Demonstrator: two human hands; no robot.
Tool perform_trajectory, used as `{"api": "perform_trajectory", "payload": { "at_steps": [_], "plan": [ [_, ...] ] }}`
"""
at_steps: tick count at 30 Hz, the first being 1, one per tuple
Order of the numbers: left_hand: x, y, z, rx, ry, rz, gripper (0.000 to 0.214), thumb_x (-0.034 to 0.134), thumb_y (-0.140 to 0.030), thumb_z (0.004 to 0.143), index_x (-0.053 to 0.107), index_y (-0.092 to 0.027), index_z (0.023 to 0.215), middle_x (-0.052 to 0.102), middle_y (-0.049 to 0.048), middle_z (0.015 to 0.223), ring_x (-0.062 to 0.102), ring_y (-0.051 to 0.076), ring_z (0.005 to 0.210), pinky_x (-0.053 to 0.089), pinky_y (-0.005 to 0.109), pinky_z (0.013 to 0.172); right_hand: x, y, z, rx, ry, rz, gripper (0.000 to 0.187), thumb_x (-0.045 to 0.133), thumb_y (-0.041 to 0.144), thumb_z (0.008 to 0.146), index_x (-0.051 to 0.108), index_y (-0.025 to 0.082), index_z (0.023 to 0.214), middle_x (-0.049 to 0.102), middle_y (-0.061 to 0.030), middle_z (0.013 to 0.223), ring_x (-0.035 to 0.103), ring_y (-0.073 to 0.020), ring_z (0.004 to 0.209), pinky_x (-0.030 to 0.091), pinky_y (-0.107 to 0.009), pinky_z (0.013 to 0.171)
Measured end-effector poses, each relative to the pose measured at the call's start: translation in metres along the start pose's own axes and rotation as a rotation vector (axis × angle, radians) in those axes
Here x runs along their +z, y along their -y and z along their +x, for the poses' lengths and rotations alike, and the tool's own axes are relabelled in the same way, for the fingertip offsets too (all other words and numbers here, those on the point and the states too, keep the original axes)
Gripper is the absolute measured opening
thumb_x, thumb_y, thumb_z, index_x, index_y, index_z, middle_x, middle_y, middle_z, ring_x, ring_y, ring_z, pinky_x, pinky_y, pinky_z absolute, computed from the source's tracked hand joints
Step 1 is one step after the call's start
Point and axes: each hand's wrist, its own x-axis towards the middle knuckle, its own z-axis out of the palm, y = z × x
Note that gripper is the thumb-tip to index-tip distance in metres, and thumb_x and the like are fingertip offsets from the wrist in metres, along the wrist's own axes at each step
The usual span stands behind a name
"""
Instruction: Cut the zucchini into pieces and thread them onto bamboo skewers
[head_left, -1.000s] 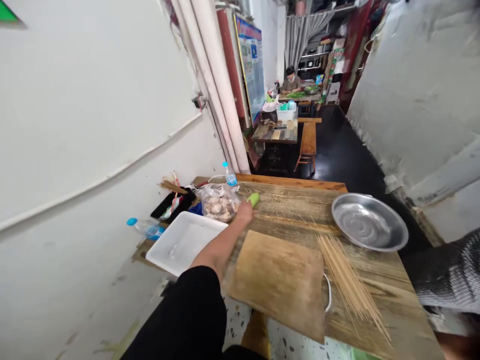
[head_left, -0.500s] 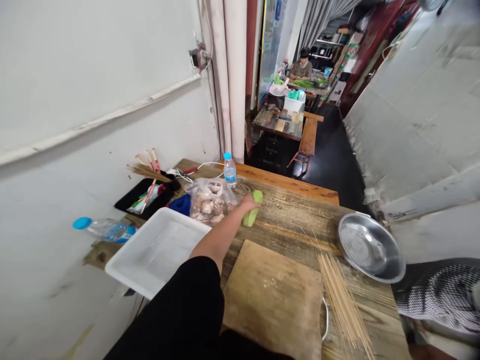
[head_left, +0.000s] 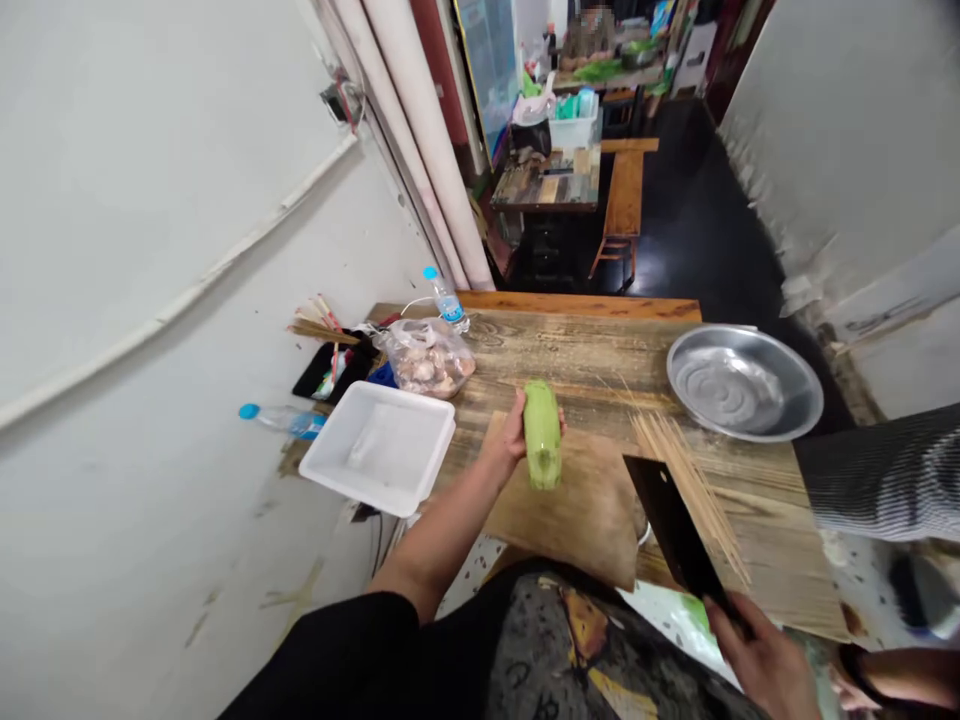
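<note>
My left hand (head_left: pixel 513 430) is closed around a pale green, cylindrical vegetable (head_left: pixel 542 432), its fingertips showing on the far side. It is held above the wooden cutting board (head_left: pixel 592 520). My right hand (head_left: pixel 765 650) grips the handle of a dark, wide-bladed cleaver (head_left: pixel 671 525) at the lower right. The blade has a small hole near one corner and hangs over the board's right side, close to a bundle of thin wooden skewers (head_left: pixel 694 480).
Left of the board sit a white plastic tub (head_left: pixel 375 445) and a bag of pinkish-brown pieces (head_left: pixel 431 360). A metal basin (head_left: pixel 742 385) stands at the right. Water bottles (head_left: pixel 448 305) and a black tray (head_left: pixel 322 370) line the left. Another person's forearm (head_left: pixel 907 675) is at the right edge.
My left hand has brought the green vegetable from the table's far side back over the board. My right hand has come into view holding the cleaver. The view has tilted down.
</note>
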Motion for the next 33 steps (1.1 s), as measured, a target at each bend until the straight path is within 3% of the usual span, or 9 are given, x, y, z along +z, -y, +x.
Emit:
{"api": "perform_trajectory", "payload": {
  "at_steps": [2, 4, 8, 12, 18, 21, 23, 28, 33],
  "plan": [
    [0.0, 0.01, -0.004, -0.09, 0.005, 0.057, 0.094, 0.012, -0.083, 0.075, 0.059, -0.008, 0.106, 0.067, 0.0183, 0.095, 0.061, 0.028, 0.094, 0.048, 0.041, 0.08, 0.011, -0.004, 0.011, 0.018, 0.1, 0.08, 0.05, 0.057, 0.067, 0.066, 0.067, 0.019, 0.074, 0.054, 0.0007, 0.045, 0.051, -0.0159, 0.042, 0.038, -0.026, 0.038],
    [-0.005, 0.016, -0.005, -0.126, 0.046, 0.188, 0.079, 0.037, -0.078, 0.076, 0.058, -0.01, 0.108, 0.067, 0.0161, 0.098, 0.061, 0.026, 0.091, 0.048, 0.039, 0.078, 0.017, -0.003, 0.021, 0.053, 0.159, 0.136, 0.052, 0.058, 0.066, 0.06, 0.067, 0.018, 0.078, 0.052, 0.0013, 0.042, 0.047, -0.0155, 0.038, 0.036, -0.027, 0.038],
    [-0.003, 0.022, 0.004, -0.041, 0.18, 0.821, 0.062, 0.08, -0.051, 0.055, 0.063, -0.018, 0.105, 0.068, 0.0076, 0.1, 0.061, 0.023, 0.085, 0.046, 0.033, 0.076, 0.02, 0.008, 0.025, 0.149, 0.203, 0.16, 0.053, 0.059, 0.064, 0.058, 0.064, 0.017, 0.082, 0.045, 0.0041, 0.036, 0.042, -0.0152, 0.036, 0.033, -0.027, 0.038],
    [0.018, 0.038, 0.021, 0.034, 0.474, 1.369, 0.053, 0.087, -0.042, 0.038, 0.069, -0.018, 0.082, 0.066, 0.0017, 0.075, 0.059, 0.022, 0.073, 0.044, 0.031, 0.072, 0.022, 0.017, 0.021, 0.235, 0.224, 0.171, 0.054, 0.055, 0.065, 0.063, 0.061, 0.017, 0.087, 0.041, 0.0055, 0.033, 0.041, -0.0163, 0.036, 0.032, -0.027, 0.037],
    [0.04, 0.055, 0.029, 0.038, 0.72, 1.45, 0.035, 0.086, -0.033, 0.042, 0.069, -0.02, 0.07, 0.065, 0.0, 0.067, 0.058, 0.023, 0.07, 0.043, 0.032, 0.07, 0.034, 0.019, 0.024, 0.228, 0.267, 0.136, 0.051, 0.052, 0.064, 0.068, 0.06, 0.017, 0.085, 0.044, 0.0048, 0.035, 0.042, -0.0157, 0.036, 0.031, -0.026, 0.038],
    [0.046, 0.056, 0.014, 0.052, 0.698, 1.519, 0.022, 0.081, -0.03, 0.054, 0.067, -0.019, 0.067, 0.066, 0.0046, 0.071, 0.059, 0.028, 0.083, 0.042, 0.039, 0.08, 0.045, 0.014, 0.032, 0.156, 0.269, 0.063, 0.049, 0.049, 0.064, 0.073, 0.061, 0.017, 0.085, 0.046, 0.0043, 0.037, 0.045, -0.0159, 0.037, 0.033, -0.026, 0.04],
    [0.049, 0.061, -0.003, 0.196, 0.648, 1.661, 0.019, 0.076, -0.026, 0.062, 0.067, -0.018, 0.076, 0.067, 0.0079, 0.081, 0.056, 0.031, 0.095, 0.039, 0.044, 0.087, 0.052, 0.011, 0.039, 0.075, 0.27, 0.009, 0.049, 0.046, 0.063, 0.075, 0.062, 0.018, 0.084, 0.051, 0.0028, 0.041, 0.048, -0.0159, 0.04, 0.035, -0.026, 0.043],
    [0.044, 0.091, -0.048, 0.675, 0.105, 1.989, 0.023, 0.041, -0.019, 0.091, 0.059, -0.014, 0.104, 0.062, 0.0118, 0.101, 0.053, 0.026, 0.1, 0.041, 0.042, 0.084, 0.068, 0.019, 0.056, -0.151, 0.277, -0.19, 0.048, 0.04, 0.058, 0.081, 0.064, 0.017, 0.086, 0.057, -0.0005, 0.049, 0.053, -0.0168, 0.045, 0.037, -0.026, 0.049],
    [0.022, 0.124, -0.061, 0.89, -0.067, 1.971, 0.032, 0.035, -0.023, 0.094, 0.052, -0.015, 0.12, 0.057, 0.0117, 0.118, 0.05, 0.024, 0.11, 0.04, 0.039, 0.093, 0.073, 0.028, 0.063, -0.251, 0.299, -0.308, 0.045, 0.035, 0.054, 0.084, 0.063, 0.018, 0.087, 0.06, -0.0026, 0.055, 0.058, -0.0185, 0.05, 0.039, -0.026, 0.052]
  ]
}}
